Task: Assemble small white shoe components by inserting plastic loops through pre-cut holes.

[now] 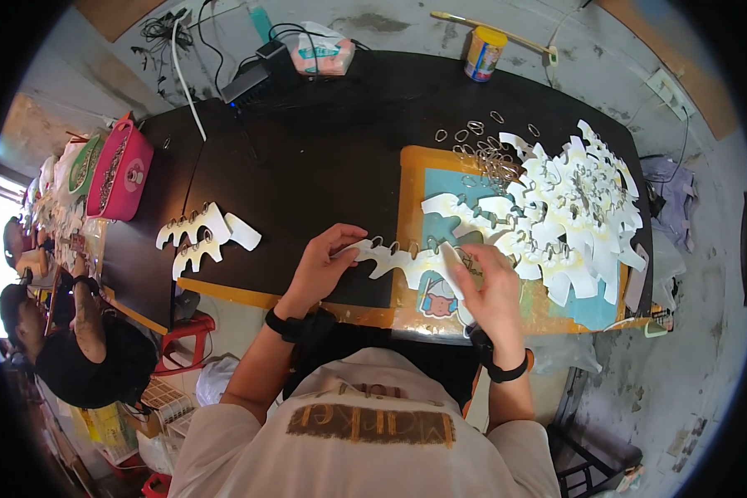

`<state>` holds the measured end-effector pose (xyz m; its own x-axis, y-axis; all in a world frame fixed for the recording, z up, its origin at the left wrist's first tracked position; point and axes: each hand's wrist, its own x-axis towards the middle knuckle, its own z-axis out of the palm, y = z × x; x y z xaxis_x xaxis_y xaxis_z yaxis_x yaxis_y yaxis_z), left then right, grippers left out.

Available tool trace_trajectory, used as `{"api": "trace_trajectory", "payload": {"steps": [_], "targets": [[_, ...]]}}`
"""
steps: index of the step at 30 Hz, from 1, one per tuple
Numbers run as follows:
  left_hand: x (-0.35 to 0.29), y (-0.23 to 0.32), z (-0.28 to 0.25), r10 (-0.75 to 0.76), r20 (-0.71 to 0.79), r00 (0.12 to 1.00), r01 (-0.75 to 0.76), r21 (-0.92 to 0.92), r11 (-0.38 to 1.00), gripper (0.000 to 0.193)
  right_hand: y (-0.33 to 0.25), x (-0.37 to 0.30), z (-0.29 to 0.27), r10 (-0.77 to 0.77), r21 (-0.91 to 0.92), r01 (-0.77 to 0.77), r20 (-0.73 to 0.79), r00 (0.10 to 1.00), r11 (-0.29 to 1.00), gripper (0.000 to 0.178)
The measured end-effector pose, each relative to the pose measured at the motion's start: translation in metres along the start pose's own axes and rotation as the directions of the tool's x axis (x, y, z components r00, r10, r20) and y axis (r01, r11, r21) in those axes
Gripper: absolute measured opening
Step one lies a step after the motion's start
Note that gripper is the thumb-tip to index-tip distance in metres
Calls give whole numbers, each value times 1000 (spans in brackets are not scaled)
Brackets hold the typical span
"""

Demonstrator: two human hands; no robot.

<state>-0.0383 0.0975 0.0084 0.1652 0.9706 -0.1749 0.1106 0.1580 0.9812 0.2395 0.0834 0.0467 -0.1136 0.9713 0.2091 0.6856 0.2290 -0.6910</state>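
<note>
My left hand (322, 264) pinches the left end of a white cut-out card piece (398, 259) that has metal rings along its top edge. Its right end lies under my right hand (491, 286), whose fingers press on it. The piece lies on the black table (324, 166), partly over a colourful mat (593, 309). A big pile of similar white cut-outs (573, 207) sits to the right, with loose metal rings (481, 145) scattered behind it.
Two finished ringed cut-outs (199, 236) lie at the left. A pink basket (120, 170) stands on the table's left end, a yellow can (483, 52) and a charger with cables (257, 75) behind. Another person (75, 332) sits at the left.
</note>
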Motion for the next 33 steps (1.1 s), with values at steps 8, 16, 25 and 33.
{"api": "trace_trajectory", "payload": {"steps": [8,16,25,33], "targets": [[-17,7,0,9,47,999,5,-298,955,22,-46,22,43,-243,172,223,108,964,960,25],[-29,7,6,10,141,990,52,-433,900,20,-39,17,44,-114,393,-40,359,926,919,12],[-45,-11,-1,112,252,961,83,-653,753,32,-54,-9,21,-198,479,33,297,934,877,17],[-53,3,10,-79,202,976,156,-403,902,16,-43,-33,-14,-201,115,176,279,939,978,34]]}}
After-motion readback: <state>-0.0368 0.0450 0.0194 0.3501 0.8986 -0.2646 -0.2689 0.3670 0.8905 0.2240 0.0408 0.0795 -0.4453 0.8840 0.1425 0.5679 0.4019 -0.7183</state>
